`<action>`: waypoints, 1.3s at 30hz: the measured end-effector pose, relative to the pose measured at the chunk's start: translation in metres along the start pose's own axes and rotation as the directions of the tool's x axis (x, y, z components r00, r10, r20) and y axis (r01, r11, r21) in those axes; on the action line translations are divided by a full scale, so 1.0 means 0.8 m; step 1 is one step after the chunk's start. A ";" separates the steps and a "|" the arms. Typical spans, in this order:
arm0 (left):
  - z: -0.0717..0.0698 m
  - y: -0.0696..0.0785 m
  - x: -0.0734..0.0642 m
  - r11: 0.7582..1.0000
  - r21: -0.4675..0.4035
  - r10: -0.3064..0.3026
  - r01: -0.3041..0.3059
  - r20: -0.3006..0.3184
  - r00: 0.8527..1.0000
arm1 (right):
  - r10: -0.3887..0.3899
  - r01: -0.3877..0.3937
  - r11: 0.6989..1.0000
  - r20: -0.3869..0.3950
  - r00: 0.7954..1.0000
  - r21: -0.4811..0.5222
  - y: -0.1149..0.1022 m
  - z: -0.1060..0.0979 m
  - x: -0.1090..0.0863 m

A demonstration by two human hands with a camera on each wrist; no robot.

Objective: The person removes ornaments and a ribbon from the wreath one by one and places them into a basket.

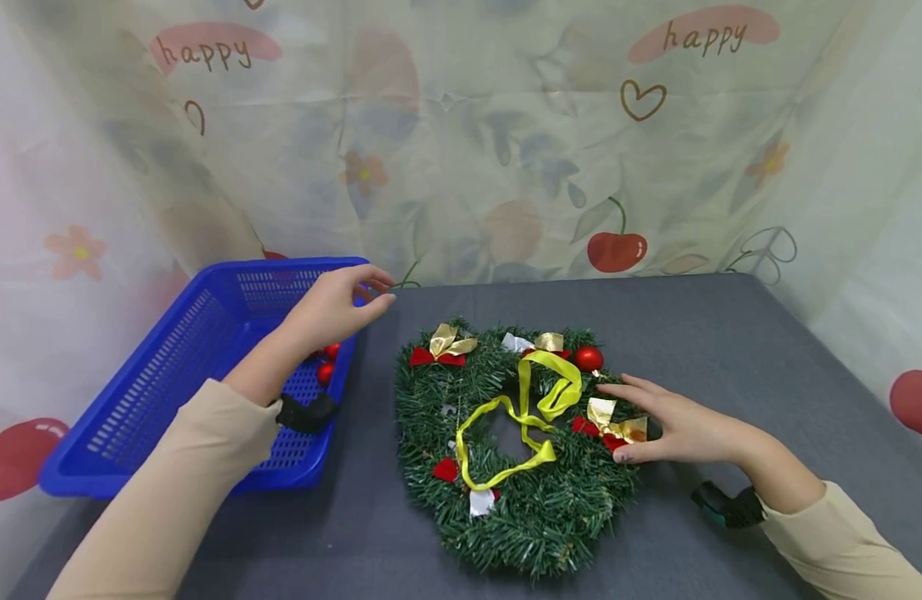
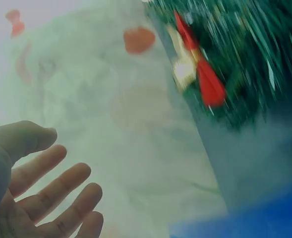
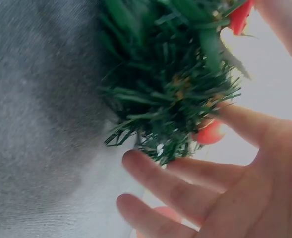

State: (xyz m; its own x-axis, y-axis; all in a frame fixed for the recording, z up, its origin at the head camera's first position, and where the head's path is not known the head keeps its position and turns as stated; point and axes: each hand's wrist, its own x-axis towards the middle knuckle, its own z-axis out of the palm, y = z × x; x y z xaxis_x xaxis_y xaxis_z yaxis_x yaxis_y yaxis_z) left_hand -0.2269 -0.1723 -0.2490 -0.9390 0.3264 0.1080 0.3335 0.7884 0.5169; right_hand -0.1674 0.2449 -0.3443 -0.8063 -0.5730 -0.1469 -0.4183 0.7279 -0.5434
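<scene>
A green wreath [image 1: 536, 517] lies on the dark table, dressed with red and gold bows [image 1: 446, 343] and a shiny red ball [image 1: 588, 358]. Loops of yellow ribbon [image 1: 498, 479] cross its centre. My right hand [image 1: 686, 425] rests at the wreath's right edge beside a gold bow [image 1: 618, 427], its fingers spread; in the right wrist view the fingertips [image 3: 136, 161] meet the green needles. Over the right rim of the blue basket [image 1: 146, 367] hovers my left hand [image 1: 341, 304], fingers loosely bent and holding nothing.
Several red balls [image 1: 326, 373] lie in the basket's right side, partly hidden by the left arm. A patterned curtain [image 1: 461, 167] hangs behind the grey table [image 1: 701, 325]. Each wrist wears a black strap [image 1: 307, 414].
</scene>
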 end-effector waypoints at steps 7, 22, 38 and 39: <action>0.022 0.048 -0.003 0.989 -0.009 0.149 -0.148 0.059 0.987 | 0.024 -0.024 0.999 0.001 1.000 -0.033 -0.015 -0.003 -0.005; 0.094 0.106 0.026 0.947 -0.013 0.313 -0.321 0.256 0.914 | 0.076 -0.075 0.996 0.006 0.997 -0.040 -0.024 0.001 -0.004; 0.121 0.126 0.057 0.946 -0.073 0.325 -0.317 0.281 0.903 | 0.186 -0.186 0.982 -0.018 0.982 -0.015 -0.045 0.021 0.002; 0.121 0.127 0.058 0.946 -0.077 0.323 -0.314 0.282 0.903 | 0.182 -0.183 0.983 -0.023 0.983 -0.017 -0.045 0.022 0.003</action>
State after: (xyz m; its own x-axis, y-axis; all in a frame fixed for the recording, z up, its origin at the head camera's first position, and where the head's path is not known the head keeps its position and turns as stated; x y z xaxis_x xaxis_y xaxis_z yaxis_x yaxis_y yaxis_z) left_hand -0.2283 -0.0269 -0.2737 -0.7171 0.6965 0.0255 0.6043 0.6032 0.5205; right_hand -0.1468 0.2111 -0.3397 -0.8786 -0.4216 -0.2240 -0.2708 0.8265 -0.4935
